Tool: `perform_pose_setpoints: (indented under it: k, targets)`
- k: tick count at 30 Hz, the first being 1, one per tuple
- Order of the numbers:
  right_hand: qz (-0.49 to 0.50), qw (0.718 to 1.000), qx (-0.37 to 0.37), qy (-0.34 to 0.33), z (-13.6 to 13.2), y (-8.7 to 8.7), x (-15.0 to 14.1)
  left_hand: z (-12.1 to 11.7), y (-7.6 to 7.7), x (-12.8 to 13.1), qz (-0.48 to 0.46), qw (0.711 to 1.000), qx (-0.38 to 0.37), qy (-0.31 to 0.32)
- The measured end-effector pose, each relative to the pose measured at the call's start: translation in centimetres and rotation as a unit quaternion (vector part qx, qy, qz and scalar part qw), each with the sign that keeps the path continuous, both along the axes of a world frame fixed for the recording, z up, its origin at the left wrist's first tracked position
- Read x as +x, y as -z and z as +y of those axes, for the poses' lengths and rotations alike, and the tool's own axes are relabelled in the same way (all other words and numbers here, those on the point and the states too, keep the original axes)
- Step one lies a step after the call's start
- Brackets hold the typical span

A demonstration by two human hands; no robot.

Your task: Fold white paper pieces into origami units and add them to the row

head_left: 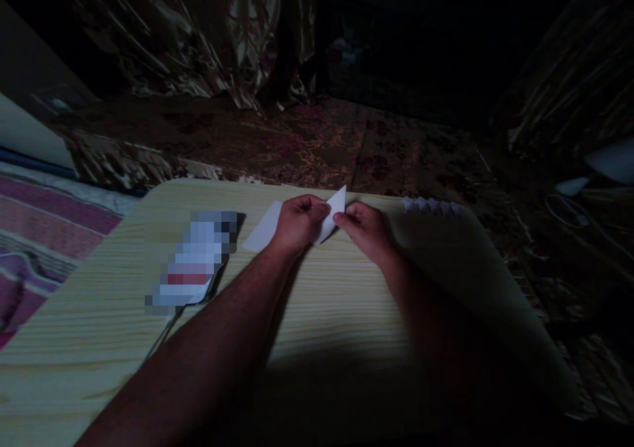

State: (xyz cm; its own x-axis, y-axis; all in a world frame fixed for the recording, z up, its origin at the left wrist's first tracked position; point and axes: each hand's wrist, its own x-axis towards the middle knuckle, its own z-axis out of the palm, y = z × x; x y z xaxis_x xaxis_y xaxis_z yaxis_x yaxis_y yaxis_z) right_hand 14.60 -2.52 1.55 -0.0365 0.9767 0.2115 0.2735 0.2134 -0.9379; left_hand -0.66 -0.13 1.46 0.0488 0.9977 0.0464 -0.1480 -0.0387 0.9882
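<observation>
A folded white paper (pixel 335 210) with a pointed top stands tilted between my two hands, just above the far part of the table. My left hand (pixel 299 221) is closed on its left side, thumb pressed on the face of the sheet. At the right edge, my right hand (pixel 365 226) pinches the paper between thumb and fingers. Another white sheet (pixel 263 226) lies flat on the table, partly hidden behind my left hand. The lower part of the folded paper is partly covered by my left fingers.
The pale wooden table (pixel 337 308) has rounded corners. On its left lies a blurred-out device (pixel 198 255) with a cable (pixel 163 335). Several small folded paper pieces (pixel 430 206) stand in a row at the far right edge. Patterned cloth (pixel 317 137) lies beyond; the room is dim.
</observation>
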Motion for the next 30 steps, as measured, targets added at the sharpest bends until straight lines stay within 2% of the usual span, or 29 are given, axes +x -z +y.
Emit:
perform_pose_setpoints:
  k: [7, 17, 30]
  targets:
    - [0.101, 0.994, -0.036, -0.005, 0.54, 0.59, -0.18, -0.11, 0.35, 0.16, 0.047, 0.997, 0.026, 0.048]
    - [0.107, 0.992, -0.067, 0.01, 0.37, 0.3, 0.35, -0.3, -0.12, 0.17, 0.058, 0.997, 0.0, 0.049]
    - [0.147, 0.988, -0.039, 0.03, 0.58, 0.55, 0.59, -0.46, -0.01, 0.13, 0.101, 0.992, 0.027, 0.065]
